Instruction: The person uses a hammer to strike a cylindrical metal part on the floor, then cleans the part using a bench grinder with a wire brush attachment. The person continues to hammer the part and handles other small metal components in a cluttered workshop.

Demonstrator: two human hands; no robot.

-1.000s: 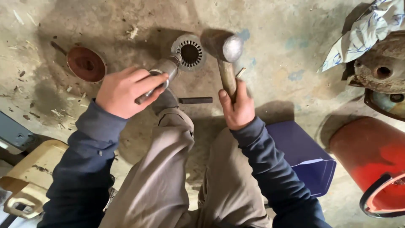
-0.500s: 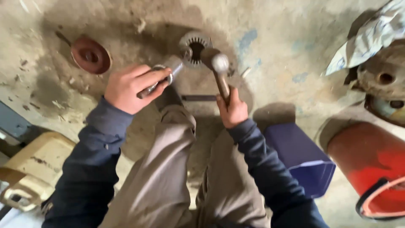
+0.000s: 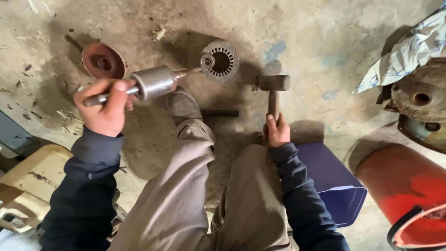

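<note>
Motor rotor [image 3: 153,82]: grey steel cylinder on a thin shaft, held off the concrete floor [image 3: 325,37] and lying roughly level, at about 10 o'clock from the person's knees. A small bearing [image 3: 207,61] sits on its far shaft end, pointing toward 2 o'clock.

Left hand [image 3: 106,109]: fingers closed tight around the near shaft end; the cylinder body projects clear of the fist.

Stator ring [image 3: 222,61]: round, slotted, lying flat on the floor at 12 o'clock, just beside the bearing; whether they touch cannot be told.

Hammer [image 3: 273,93]: blocky dark head resting on the floor at 1 o'clock, wooden handle running back toward the body.

Right hand [image 3: 277,131]: wrapped shut around the lower end of the hammer handle, just above the right knee.

Shoe [image 3: 184,106]: grey, between the two hands, below the rotor.

Short dark bar [image 3: 219,113]: flat on the floor, between the shoe and the hammer handle.

Rust-red end cover [image 3: 103,61]: round, at 10 o'clock, beyond the left hand.

Blue box [image 3: 332,183]: at 4 o'clock, beside the right forearm.

Red cylinder [image 3: 399,186]: at 4 o'clock, farther out.

Rusty motor housing [image 3: 420,97]: at 3 o'clock, with a crumpled cloth [image 3: 409,51] above it.

Beige plastic container [image 3: 25,181]: at 8 o'clock.
</note>
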